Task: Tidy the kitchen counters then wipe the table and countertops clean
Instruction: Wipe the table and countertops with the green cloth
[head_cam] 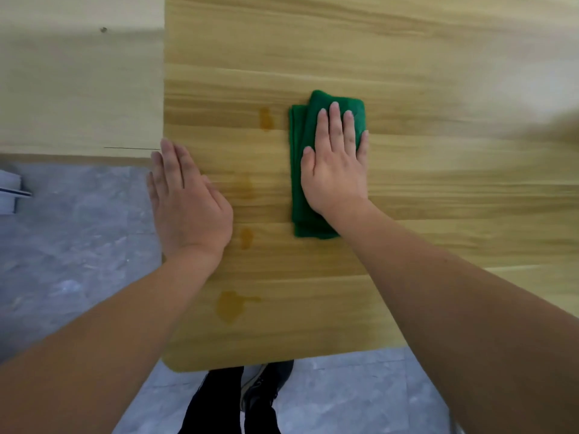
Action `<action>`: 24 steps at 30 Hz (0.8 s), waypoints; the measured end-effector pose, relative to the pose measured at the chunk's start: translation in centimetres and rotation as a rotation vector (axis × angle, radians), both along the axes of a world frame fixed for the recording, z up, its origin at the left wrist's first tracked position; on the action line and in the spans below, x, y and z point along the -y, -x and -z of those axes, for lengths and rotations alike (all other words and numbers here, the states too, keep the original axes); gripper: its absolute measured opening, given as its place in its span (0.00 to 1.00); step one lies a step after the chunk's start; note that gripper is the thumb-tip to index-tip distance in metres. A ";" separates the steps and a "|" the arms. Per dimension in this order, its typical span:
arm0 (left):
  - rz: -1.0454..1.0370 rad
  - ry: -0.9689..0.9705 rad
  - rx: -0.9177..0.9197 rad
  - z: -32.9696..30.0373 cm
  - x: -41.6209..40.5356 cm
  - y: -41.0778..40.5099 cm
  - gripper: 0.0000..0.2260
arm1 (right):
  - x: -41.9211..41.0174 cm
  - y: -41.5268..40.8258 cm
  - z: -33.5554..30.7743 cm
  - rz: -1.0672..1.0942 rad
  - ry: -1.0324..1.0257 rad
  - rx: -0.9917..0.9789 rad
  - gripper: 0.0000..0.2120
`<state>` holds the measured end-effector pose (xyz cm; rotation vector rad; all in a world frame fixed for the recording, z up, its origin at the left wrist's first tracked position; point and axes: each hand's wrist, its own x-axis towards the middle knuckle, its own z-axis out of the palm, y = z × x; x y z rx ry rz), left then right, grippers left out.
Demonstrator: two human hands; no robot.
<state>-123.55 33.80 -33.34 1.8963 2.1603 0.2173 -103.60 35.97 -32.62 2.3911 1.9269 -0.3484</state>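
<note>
**At the desk's left edge: cloth closing in on the spills**

Right of centre in the frame, the right hand [336,164] is pressing flat on a folded green cloth [300,170], fingers [334,120] straight and lying close together, nothing curled round the fabric. The cloth is lying on the wooden desk [438,198], just right of a trail of amber spills. The left hand [188,202] is resting flat near the desk's left edge, fingers straight and together, bracing and holding nothing.

Four patches are showing: one [266,119] beside the cloth's upper end, a faint one [246,184] between the two hands, a small one [246,238] below that, and the largest [232,305] toward the lower centre.

Now the risk: with only a flat palm on it, the folded cloth could slip or unfold under a fast stroke. A sideways sweep could also smear the liquid toward the left hand or over the edge onto the grey floor [69,245], rather than soaking it up.
</note>
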 end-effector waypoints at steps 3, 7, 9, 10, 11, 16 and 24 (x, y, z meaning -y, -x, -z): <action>-0.001 0.019 -0.009 0.0 -0.1 0.0 0.26 | -2.6 0.5 0.0 -0.086 0.006 0.020 0.28; -0.006 0.030 -0.017 0.0 -0.3 0.0 0.26 | -4.7 1.2 -0.1 -0.182 0.013 0.029 0.28; -0.008 0.037 -0.017 0.0 -0.3 0.0 0.26 | -4.7 1.2 -0.1 -0.212 0.012 0.020 0.28; -0.009 0.041 -0.017 -0.1 -0.2 0.0 0.26 | -4.7 1.1 -0.2 -0.229 0.011 0.014 0.28; -0.008 0.043 -0.015 -0.1 -0.2 0.0 0.26 | -4.6 1.0 -0.2 -0.255 0.010 0.011 0.28; -0.014 0.039 -0.010 0.0 -0.1 0.0 0.26 | -3.2 1.3 -0.5 -0.456 0.017 0.008 0.28; -0.021 0.028 0.027 -0.1 -0.1 -0.1 0.25 | 0.0 1.3 -0.7 -0.505 -0.009 -0.026 0.27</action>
